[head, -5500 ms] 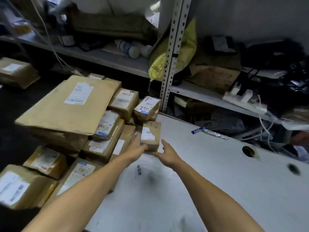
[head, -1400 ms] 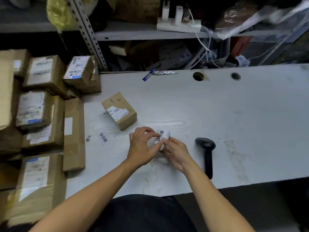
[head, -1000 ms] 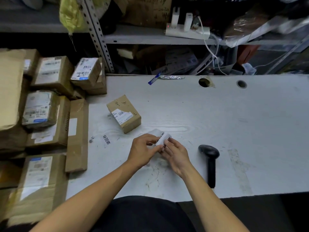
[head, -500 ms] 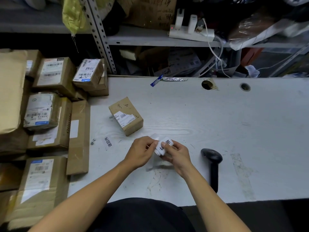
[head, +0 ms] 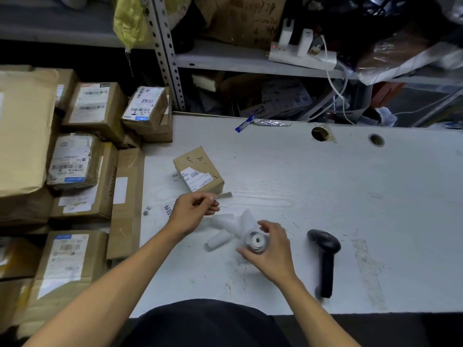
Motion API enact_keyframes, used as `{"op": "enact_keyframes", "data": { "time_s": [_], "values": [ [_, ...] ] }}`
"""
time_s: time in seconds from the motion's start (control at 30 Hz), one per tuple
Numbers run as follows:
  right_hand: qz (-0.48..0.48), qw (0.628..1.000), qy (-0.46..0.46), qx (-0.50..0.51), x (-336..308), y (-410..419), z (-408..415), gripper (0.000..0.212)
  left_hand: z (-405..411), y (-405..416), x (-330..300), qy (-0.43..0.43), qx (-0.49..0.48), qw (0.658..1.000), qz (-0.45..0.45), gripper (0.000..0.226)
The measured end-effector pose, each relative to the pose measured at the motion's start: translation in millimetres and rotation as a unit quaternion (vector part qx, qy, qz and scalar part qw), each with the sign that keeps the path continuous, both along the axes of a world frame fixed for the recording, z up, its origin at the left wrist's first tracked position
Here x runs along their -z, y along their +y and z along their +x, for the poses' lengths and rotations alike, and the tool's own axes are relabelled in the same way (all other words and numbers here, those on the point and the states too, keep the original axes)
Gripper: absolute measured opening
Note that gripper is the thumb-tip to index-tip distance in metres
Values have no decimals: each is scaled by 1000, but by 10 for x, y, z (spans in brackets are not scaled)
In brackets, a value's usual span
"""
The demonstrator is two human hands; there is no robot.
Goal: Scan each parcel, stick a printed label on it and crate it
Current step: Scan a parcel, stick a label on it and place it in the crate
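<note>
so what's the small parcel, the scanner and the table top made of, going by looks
Small parcel: brown corrugated cardboard, matte, scuffed, with a white paper label on its top.
Scanner: looks like black moulded plastic, smooth with a dull sheen on its head.
Table top: probably white laminate or painted board; faint wood-grain swirls and grey scuff marks show, so which one stays open.

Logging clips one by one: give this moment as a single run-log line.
step: labelling | left hand: pinches peeled label | right hand: grips label roll | parcel: on table | scanner: idle
</note>
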State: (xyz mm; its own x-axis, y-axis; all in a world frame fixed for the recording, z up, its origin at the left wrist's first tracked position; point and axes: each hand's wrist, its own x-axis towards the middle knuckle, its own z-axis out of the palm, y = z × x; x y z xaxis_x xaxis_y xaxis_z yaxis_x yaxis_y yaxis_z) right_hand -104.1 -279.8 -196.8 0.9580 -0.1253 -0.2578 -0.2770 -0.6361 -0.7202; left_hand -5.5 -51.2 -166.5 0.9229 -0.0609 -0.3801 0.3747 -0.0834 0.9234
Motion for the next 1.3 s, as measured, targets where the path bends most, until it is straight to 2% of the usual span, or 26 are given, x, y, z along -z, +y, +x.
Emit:
{"op": "enact_keyframes", "data": {
  "time_s": [0.07, 0.13, 0.2, 0.27, 0.33, 0.43, 0.53, 0.57, 0.7, 0.77, 0.87, 1.0, 1.1, 1.2, 1.27, 1.3],
  "values": [
    [6, 998, -59, 29, -107, 49, 87, 68, -9, 30, -26, 8, 15, 1000, -21, 16],
    [60, 992, -87, 65, -259, 153, 263, 51, -13, 46, -61, 17, 29, 999, -35, 17],
    [170, 982, -35, 72, -443, 304, 531, 36, -10, 70, -114, 23, 47, 998, -34, 20],
    [269, 960, 53, 53, -579, 452, 800, 33, 11, 115, -171, 11, 79, 997, -19, 24],
    [304, 945, 116, 29, -649, 577, 1002, 31, 31, 169, -204, -3, 101, 995, -28, 23],
    [316, 937, 147, 2, -659, 710, 1164, 29, 73, 270, -231, -10, 90, 995, -31, 18],
    [397, 897, 196, 10, -659, 817, 1249, 30, 116, 374, -246, 12, 81, 996, -38, 34],
    [395, 895, 205, 3, -660, 846, 1270, 28, 132, 416, -245, 20, 90, 995, -39, 40],
    [278, 935, 207, -73, -637, 944, 1337, 13, 215, 594, -190, 33, 142, 988, -54, 70],
    [288, 939, 184, -49, -624, 994, 1381, 8, 270, 644, -192, 44, 132, 988, -61, 78],
    [319, 938, 133, 30, -613, 1040, 1488, 8, 378, 687, -217, 60, 43, 996, -39, 64],
    [249, 964, 72, 64, -564, 1118, 1777, 12, 658, 661, -194, 55, -85, 995, -8, 34],
    [177, 982, 42, 58, -526, 1183, 2025, 14, 903, 602, -182, 37, -107, 991, 67, 29],
    [90, 995, 32, 27, -448, 1221, 2116, 15, 999, 577, -153, -19, -78, 979, 189, 32],
    [58, 997, 32, 28, -405, 1241, 2095, 31, 967, 567, -107, -59, -63, 952, 292, 47],
    [75, 995, 48, 43, -401, 1253, 2068, 41, 943, 585, -49, -47, -73, 945, 317, 55]
  ]
}}
